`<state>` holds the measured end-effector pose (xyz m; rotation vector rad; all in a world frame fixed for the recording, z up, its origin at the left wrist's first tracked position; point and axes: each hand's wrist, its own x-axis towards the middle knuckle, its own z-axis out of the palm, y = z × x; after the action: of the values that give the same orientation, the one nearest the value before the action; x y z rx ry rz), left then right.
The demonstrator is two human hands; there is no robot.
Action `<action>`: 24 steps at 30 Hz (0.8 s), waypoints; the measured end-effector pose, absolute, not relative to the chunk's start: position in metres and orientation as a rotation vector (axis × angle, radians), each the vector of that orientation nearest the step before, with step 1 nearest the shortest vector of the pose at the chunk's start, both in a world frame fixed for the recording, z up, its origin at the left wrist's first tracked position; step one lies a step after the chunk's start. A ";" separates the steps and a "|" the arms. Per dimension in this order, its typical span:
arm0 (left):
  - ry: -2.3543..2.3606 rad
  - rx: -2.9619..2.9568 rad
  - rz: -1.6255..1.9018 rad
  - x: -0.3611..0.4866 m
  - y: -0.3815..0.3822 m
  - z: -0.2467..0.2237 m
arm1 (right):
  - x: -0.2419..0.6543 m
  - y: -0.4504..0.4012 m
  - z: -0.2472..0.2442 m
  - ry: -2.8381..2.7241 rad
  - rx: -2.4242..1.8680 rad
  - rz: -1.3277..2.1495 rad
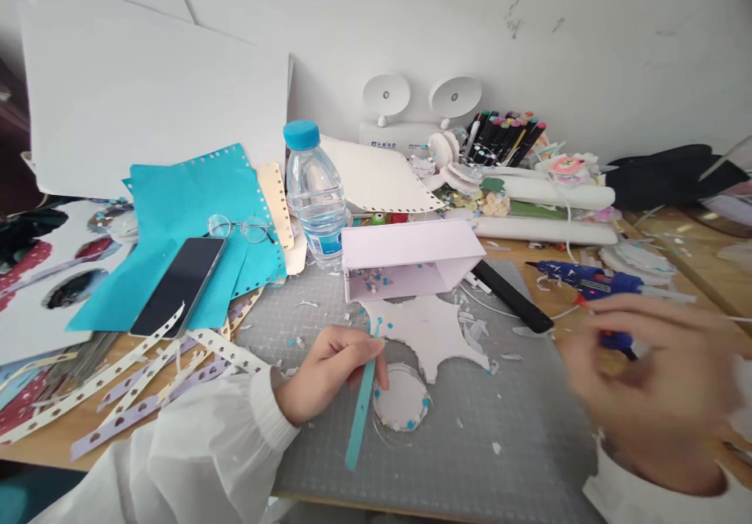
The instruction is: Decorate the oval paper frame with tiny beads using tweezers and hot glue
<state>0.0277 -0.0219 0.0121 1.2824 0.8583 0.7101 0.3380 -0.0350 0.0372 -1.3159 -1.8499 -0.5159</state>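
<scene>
My left hand (338, 367) pinches the upper part of a narrow teal strip (360, 422) between thumb and finger. Right beside its fingertips lies a white disc (403, 399) with small blue pieces around its edge. Behind the disc, a white irregular cut-out (411, 327) rests on the grey cutting mat (470, 461), below an open pale lilac box (411, 250). My right hand (652, 383) is raised over the right side, smeared by motion, with its fingers curled; what they hold, if anything, cannot be made out. A blue glue gun (587, 279) lies just beyond it.
A water bottle (317, 195) stands behind the mat. To the left are teal sheets (176, 195), glasses (240, 228), a phone (179, 285) and punched paper strips (141, 422). A black-handled cutter (517, 297) lies right of the box; markers (505, 136) stand at the back.
</scene>
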 end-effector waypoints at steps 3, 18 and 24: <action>0.850 1.192 0.740 0.029 -0.020 0.015 | 0.280 -0.034 0.056 -2.230 -0.908 -0.588; 0.766 0.977 0.862 0.032 -0.017 0.014 | 0.207 -0.020 0.040 -2.441 -0.471 -0.411; 0.812 0.972 0.817 0.035 -0.017 0.013 | 0.207 -0.020 0.037 -2.409 -0.460 -0.428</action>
<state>0.0352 -0.0168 0.0133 0.9723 0.8124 0.8172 0.2075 -0.0200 0.0366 -0.4595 -2.4086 -0.4279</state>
